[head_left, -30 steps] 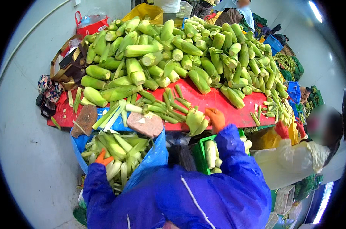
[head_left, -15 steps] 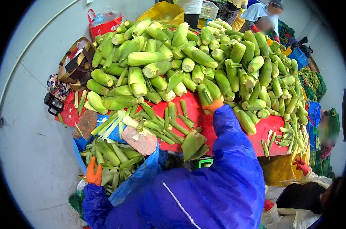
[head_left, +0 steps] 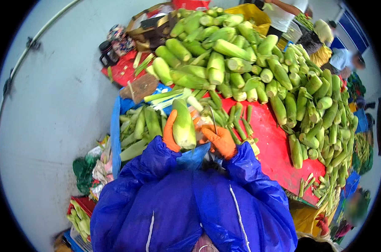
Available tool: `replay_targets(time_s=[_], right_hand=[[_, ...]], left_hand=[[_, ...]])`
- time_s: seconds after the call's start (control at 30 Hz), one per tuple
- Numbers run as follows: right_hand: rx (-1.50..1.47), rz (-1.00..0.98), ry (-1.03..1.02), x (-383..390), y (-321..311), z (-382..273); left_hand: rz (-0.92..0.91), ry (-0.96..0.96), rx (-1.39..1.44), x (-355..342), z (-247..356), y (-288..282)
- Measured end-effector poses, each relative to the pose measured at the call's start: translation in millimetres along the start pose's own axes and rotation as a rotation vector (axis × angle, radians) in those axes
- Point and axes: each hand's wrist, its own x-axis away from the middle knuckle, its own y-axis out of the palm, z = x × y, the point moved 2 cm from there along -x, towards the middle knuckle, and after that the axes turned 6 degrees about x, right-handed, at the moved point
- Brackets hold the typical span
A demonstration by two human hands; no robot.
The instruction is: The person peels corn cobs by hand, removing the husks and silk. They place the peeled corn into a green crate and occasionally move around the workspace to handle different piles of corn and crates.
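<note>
My left hand [head_left: 170, 132] in an orange glove grips an ear of green-husked corn [head_left: 183, 126], held upright over the husk scraps [head_left: 142, 124] in a blue-lined bin [head_left: 115, 134]. Just right of the ear, my right hand [head_left: 219, 142], also gloved in orange, is closed on a knife [head_left: 213, 119], its thin blade pointing away from me. Cut stalk pieces [head_left: 236, 119] lie beyond that hand on the red tabletop [head_left: 274, 151], and a pale stone block behind the ear is partly hidden.
A large pile of corn [head_left: 236, 50] covers the back and right of the table. A brown block [head_left: 138, 88], bags [head_left: 150, 27] and a black mug [head_left: 107, 54] are at back left. Several co-workers [head_left: 283, 12] stand behind; a co-worker's red glove [head_left: 322, 222] shows lower right.
My right hand has drawn back from the pile and my left hand has risen from the bin, now holding an ear of corn. The camera view has turned.
</note>
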Motion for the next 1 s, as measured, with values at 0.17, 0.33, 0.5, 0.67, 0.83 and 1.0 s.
replay_targets(time_s=[0.17, 0.33, 0.5, 0.67, 0.83, 1.0], right_hand=[[1.211, 0.033, -0.613, -17, 52, -19], [1.48, -0.065, -0.642, -40, 79, -35], [1.535, -0.01, -0.576, -56, 90, -23], [0.594, -0.092, -0.303, -49, 136, 24], [0.491, -0.153, -0.303, -47, 129, 23], [1.027, -0.178, -0.555, -37, 133, -52]], left_hand=[[0.082, -0.066, 0.237, 25, 25, -63], [0.088, -0.067, 0.252, 41, 35, -64], [0.131, -0.018, 0.181, 60, 52, -68], [0.142, 0.01, 0.245, 60, 65, -89], [0.172, 0.038, 0.184, 68, 71, -95], [0.19, -0.069, 0.15, 81, 70, -55]])
